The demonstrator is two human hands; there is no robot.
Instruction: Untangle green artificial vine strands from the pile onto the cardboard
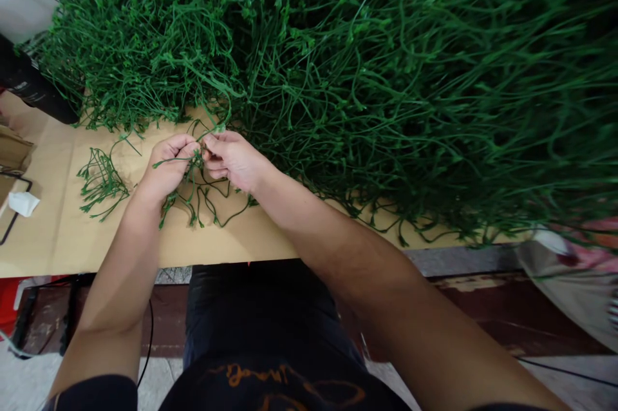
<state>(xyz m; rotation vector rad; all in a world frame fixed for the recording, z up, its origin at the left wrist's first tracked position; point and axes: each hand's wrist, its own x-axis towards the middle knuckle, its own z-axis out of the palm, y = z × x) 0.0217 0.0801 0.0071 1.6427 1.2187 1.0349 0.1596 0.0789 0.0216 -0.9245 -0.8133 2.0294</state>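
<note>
With fingers bent and pressed together, pinching thin green stems in left hand and, at 3 o'clock from it, in right hand; exact contact partly hidden. Going left to right, see a small bunch at 9 o'clock on the table, loose strands at 6 o'clock, then a big heap from 11 to 4 o'clock. Probably light, soft, springy, not very slippery. Better to hold near the branching, sparing the small tips.
</note>
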